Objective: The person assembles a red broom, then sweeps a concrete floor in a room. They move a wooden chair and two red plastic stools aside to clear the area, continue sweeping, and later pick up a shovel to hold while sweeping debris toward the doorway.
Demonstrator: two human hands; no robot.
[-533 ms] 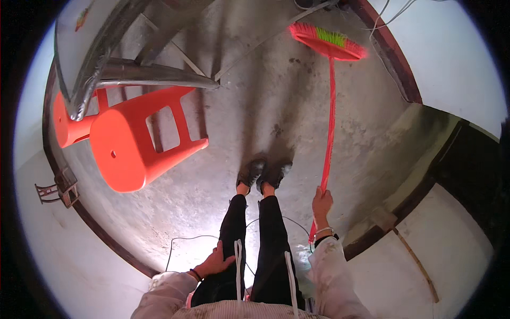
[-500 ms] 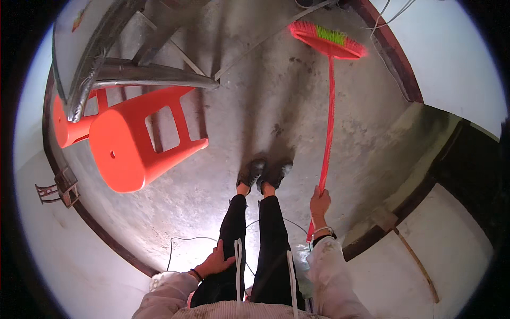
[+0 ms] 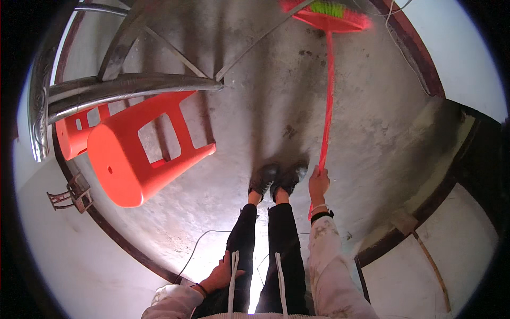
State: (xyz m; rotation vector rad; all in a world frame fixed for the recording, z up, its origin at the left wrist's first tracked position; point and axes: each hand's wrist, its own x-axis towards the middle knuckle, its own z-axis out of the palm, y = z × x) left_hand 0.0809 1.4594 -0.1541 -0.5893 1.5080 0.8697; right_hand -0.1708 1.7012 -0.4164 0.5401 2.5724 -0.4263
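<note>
Gripping the thin red handle of a broom [image 3: 328, 106], the right hand [image 3: 318, 182] has its fingers curled closed around it, just beside the person's black shoes [image 3: 277, 178]. The broom head, red with green bristles, rests on the concrete floor [image 3: 372, 133] far ahead. The left hand [image 3: 220, 276] lies loosely open against the left thigh, holding nothing. An orange plastic stool [image 3: 133, 157] stands to the left.
</note>
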